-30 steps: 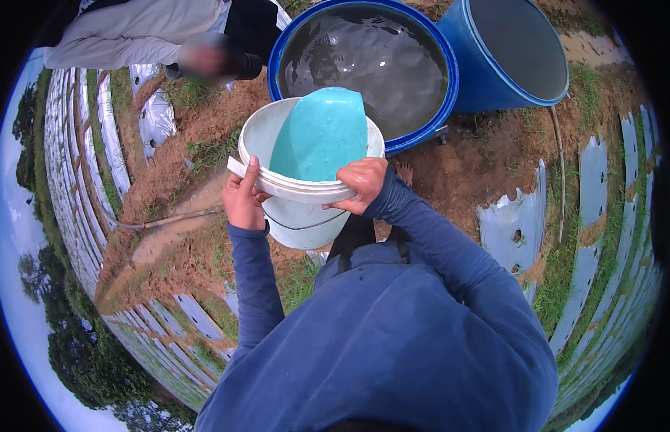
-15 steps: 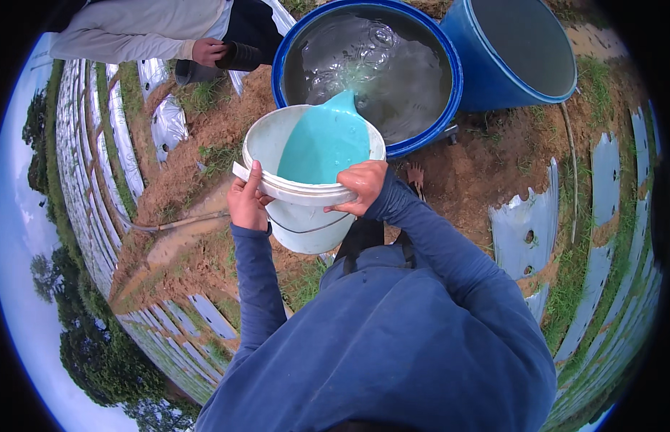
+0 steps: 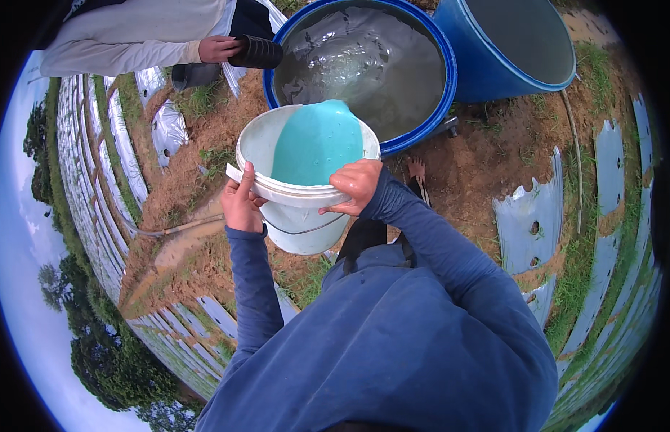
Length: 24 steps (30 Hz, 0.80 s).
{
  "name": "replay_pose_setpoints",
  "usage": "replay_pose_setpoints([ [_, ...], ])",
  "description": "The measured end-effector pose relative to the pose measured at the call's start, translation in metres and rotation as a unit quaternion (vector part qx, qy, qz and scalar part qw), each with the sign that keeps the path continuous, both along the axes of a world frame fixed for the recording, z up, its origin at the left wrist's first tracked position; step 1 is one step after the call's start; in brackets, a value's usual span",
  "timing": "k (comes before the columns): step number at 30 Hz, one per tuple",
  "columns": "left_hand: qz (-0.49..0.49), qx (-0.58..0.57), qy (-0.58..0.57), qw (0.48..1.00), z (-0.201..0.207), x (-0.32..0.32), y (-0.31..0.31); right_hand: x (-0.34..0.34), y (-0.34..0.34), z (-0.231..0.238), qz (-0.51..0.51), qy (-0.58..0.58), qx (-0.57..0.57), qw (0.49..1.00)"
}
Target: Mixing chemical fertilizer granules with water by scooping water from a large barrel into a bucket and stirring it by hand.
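Note:
A white plastic bucket point(image 3: 303, 229) with turquoise liquid point(image 3: 317, 147) is tilted over the near rim of a blue drum point(image 3: 452, 79) full of murky water. The liquid reaches the bucket's far lip, above bright ripples in the drum. My left hand point(image 3: 243, 201) grips the bucket's near left rim, thumb raised along it. My right hand point(image 3: 358, 184) is closed around the near right rim, looking wet. The bucket's wire handle point(image 3: 306, 232) hangs loose against its side. At the upper left, another person's hand point(image 3: 218, 49) holds a black cup point(image 3: 257, 52) beside the drum.
A second blue drum point(image 3: 486, 54) stands tilted at the upper right. Silvery plastic mulch sheets point(image 3: 531, 219) with holes cover planting rows on both sides. A hose point(image 3: 194, 222) lies by a muddy puddle on the left. A bare foot point(image 3: 416, 169) shows below the drum.
The pointed stream at the bucket's far lip has become a short, rounded bulge. The other person's hand and black cup have moved right, closer to the drum. My grip stays the same.

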<state>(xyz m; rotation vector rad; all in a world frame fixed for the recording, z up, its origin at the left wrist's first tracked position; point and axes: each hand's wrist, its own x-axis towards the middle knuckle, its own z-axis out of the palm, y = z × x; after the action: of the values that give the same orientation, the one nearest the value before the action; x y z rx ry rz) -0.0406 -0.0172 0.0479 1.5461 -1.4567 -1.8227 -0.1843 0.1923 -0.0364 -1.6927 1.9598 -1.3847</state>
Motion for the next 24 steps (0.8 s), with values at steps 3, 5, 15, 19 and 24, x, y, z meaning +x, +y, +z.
replay_pose_setpoints([
  [3, -0.004, -0.005, -0.007, 1.000, 0.001, -0.004, 0.004, -0.006, 0.006, 0.002, -0.001, 0.058, 0.037, 0.998],
  [5, -0.011, -0.009, -0.011, 1.000, 0.002, -0.008, 0.006, -0.008, 0.005, -0.007, -0.010, 0.064, 0.009, 0.998],
  [15, -0.025, -0.019, -0.027, 0.999, 0.002, -0.025, 0.010, -0.027, 0.004, -0.012, -0.059, 0.053, -0.110, 0.991],
  [19, -0.020, -0.023, -0.038, 0.999, -0.001, -0.029, 0.009, -0.029, 0.004, -0.012, -0.061, 0.049, -0.108, 0.991],
  [24, -0.020, -0.029, -0.036, 0.999, 0.000, -0.037, 0.010, -0.035, 0.005, -0.014, -0.067, 0.050, -0.108, 0.991],
])
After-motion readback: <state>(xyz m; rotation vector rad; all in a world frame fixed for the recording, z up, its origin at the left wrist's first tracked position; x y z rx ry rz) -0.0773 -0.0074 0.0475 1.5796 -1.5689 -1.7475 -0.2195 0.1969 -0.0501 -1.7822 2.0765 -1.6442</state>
